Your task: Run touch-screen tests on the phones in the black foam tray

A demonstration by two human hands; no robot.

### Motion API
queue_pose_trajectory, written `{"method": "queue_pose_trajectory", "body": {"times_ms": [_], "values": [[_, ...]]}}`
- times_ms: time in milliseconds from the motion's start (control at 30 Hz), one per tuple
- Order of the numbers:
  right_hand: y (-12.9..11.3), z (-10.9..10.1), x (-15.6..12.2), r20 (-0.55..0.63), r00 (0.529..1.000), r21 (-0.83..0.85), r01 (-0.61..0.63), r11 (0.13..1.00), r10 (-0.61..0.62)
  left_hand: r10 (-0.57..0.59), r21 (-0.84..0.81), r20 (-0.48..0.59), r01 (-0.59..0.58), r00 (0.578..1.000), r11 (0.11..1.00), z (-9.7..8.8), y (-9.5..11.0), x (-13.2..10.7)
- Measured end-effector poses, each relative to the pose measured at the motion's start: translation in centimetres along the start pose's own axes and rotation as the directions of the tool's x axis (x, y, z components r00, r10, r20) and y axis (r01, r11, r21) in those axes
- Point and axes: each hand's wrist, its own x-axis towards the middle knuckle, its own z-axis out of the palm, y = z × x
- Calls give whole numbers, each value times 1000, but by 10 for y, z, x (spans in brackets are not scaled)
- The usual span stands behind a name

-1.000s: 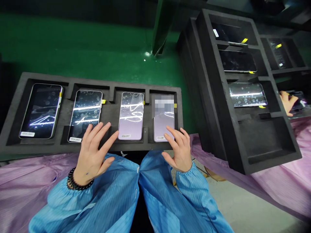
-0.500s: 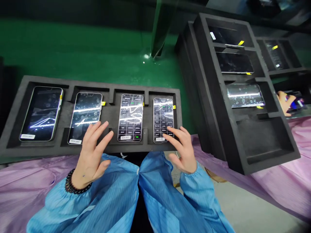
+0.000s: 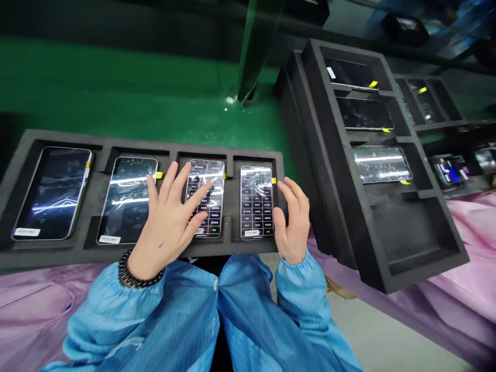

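A black foam tray (image 3: 62,253) lies in front of me with several phones in its slots. My left hand (image 3: 168,222) is open, fingers spread over the third phone (image 3: 209,181), whose screen shows a grid menu. My right hand (image 3: 294,219) rests at the right edge of the fourth phone (image 3: 256,201), fingers curved along its side and thumb by its lower corner; that screen shows the same grid. The two left phones (image 3: 52,194) (image 3: 126,206) have dark screens. Both arms wear blue sleeves, and a dark bead bracelet sits on my left wrist.
A second black foam tray (image 3: 418,253) stands tilted at the right, with phones in its upper slots and its lowest slot bare. More trays with phones lie behind it. A green surface (image 3: 127,98) stretches beyond, with a dark green post. Pink cloth covers the near edge.
Both hands moved forward over the tray: the left from the tray's front edge onto the third phone, the right up along the fourth phone's side. The two right screens changed from pale to a grid menu.
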Motion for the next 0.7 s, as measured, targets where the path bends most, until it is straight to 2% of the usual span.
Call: {"method": "queue_pose_trajectory", "body": {"times_ms": [300, 500, 700], "values": [[-4, -1, -7, -170, 985, -83, -5, 997, -9, 129, -42, -40, -130, 991, 991, -5, -2, 1], [-1, 0, -9, -174, 984, -128, 22, 992, -44, 161, -48, -35, -163, 986, 986, -7, -1, 3], [-2, -2, -9, -111, 993, -159, -57, 986, 40, 109, -51, 13, -108, 994, 993, -7, 0, 5]]}}
